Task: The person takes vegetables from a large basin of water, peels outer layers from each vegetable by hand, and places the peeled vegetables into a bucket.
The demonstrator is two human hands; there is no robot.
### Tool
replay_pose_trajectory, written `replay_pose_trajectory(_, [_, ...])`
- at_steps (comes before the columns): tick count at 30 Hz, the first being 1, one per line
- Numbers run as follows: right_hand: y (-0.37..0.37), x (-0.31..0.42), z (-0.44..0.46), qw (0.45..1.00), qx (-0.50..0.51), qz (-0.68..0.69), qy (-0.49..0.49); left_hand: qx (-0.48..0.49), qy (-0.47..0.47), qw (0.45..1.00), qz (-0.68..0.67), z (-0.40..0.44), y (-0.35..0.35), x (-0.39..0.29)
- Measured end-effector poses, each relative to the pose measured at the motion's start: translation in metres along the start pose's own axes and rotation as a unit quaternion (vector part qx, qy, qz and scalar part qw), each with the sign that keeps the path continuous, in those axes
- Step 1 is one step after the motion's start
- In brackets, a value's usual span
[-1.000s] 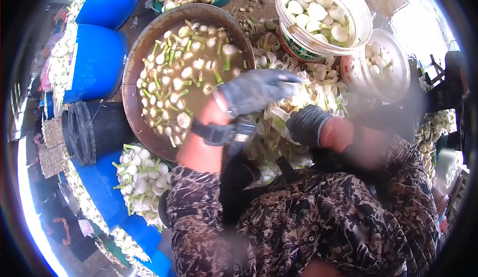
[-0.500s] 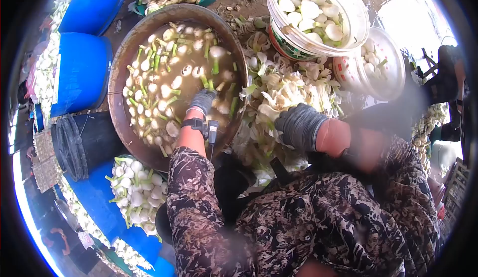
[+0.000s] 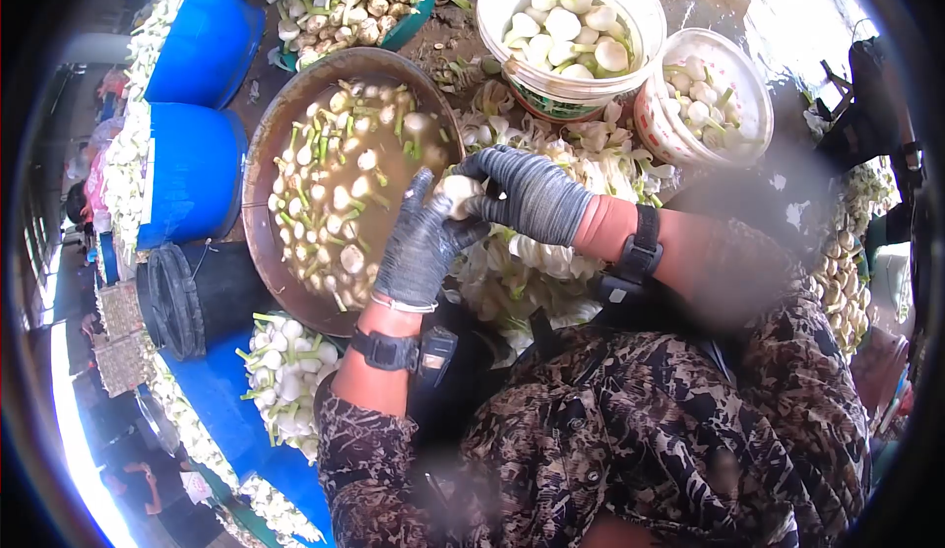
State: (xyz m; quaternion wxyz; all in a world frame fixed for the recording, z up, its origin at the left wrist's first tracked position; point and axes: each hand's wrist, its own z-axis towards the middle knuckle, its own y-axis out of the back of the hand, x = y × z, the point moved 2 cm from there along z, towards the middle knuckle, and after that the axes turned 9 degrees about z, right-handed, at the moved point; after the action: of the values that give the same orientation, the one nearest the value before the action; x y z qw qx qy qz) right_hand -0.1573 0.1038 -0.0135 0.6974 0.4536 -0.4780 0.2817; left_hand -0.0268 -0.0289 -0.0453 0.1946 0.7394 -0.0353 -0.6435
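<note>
A pale round bulb (image 3: 458, 194), which looks like fresh garlic, is held between both my hands at the right rim of a wide brown basin (image 3: 258, 169). My left hand (image 3: 417, 251), in a grey glove, closes on the bulb's left side, its thumb and fingers around it. From the right, my right hand (image 3: 536, 192), gloved the same way, pinches the bulb with its fingertips. Murky water fills the basin, where many white bulbs with green stems (image 3: 345, 198) float. Below my right hand lies a heap of peeled white skins (image 3: 551, 277).
Beyond the basin stand a white bucket (image 3: 497, 16) of cleaned bulbs and a smaller white pail (image 3: 753, 115) with more. Blue tubs (image 3: 197, 169) and a black bucket (image 3: 221, 292) line the left. A green tub (image 3: 418, 16) of unpeeled bulbs sits at the top.
My left hand has come up out of the basin water with a bulb. My right hand has moved left from over the skins and now meets it at the bulb. The view has shifted slightly.
</note>
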Motion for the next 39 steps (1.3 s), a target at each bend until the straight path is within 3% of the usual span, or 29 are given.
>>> replay_pose_trajectory(2, [0.005, 0.006, -0.003, 0.991, 0.026, 0.113, -0.066, -0.134, 0.149, 0.949, -0.243, -0.02, -0.004, -0.056])
replay_pose_trajectory(6, [0.01, 0.013, -0.014, 0.993, -0.051, 0.108, 0.003, -0.151, 0.126, 0.937, -0.289, -0.026, -0.011, -0.049])
replay_pose_trajectory(13, [0.019, 0.022, -0.024, 0.991, -0.126, 0.026, 0.025, -0.188, 0.119, 0.953, -0.208, -0.034, -0.026, -0.052])
replay_pose_trajectory(19, [0.008, 0.03, -0.037, 0.985, -0.131, -0.112, 0.027, -0.18, 0.106, 0.975, -0.08, -0.046, -0.03, -0.044])
replay_pose_trajectory(22, [0.007, 0.031, -0.041, 0.985, -0.108, -0.134, 0.0, -0.162, 0.107, 0.977, -0.087, -0.05, -0.028, -0.051])
replay_pose_trajectory(24, [0.008, 0.028, -0.039, 0.996, -0.092, -0.005, -0.007, -0.154, 0.091, 0.979, -0.101, -0.051, -0.029, -0.048])
replay_pose_trajectory(26, [0.006, 0.021, -0.036, 0.996, -0.062, 0.039, -0.046, -0.151, 0.067, 0.95, -0.263, -0.053, -0.029, -0.047])
replay_pose_trajectory(28, [0.005, 0.016, -0.035, 0.97, -0.024, 0.207, -0.125, -0.138, 0.037, 0.964, -0.224, -0.057, -0.026, -0.041])
replay_pose_trajectory(30, [0.014, 0.01, -0.03, 0.928, -0.024, 0.277, -0.247, -0.086, 0.045, 0.891, -0.444, -0.061, -0.023, -0.041])
replay_pose_trajectory(33, [0.028, -0.012, -0.024, 0.98, -0.136, 0.054, -0.134, -0.078, 0.046, 0.885, -0.457, -0.063, -0.018, -0.04])
replay_pose_trajectory(34, [0.026, -0.009, -0.025, 0.981, -0.134, 0.054, -0.132, -0.084, 0.048, 0.885, -0.455, -0.064, -0.018, -0.04])
replay_pose_trajectory(36, [0.018, 0.002, -0.031, 0.978, -0.151, 0.144, -0.006, -0.115, 0.058, 0.9, -0.416, -0.062, -0.021, -0.035])
replay_pose_trajectory(39, [0.014, 0.029, -0.039, 0.99, -0.128, 0.056, 0.024, -0.15, 0.07, 0.911, -0.377, -0.061, -0.025, -0.03])
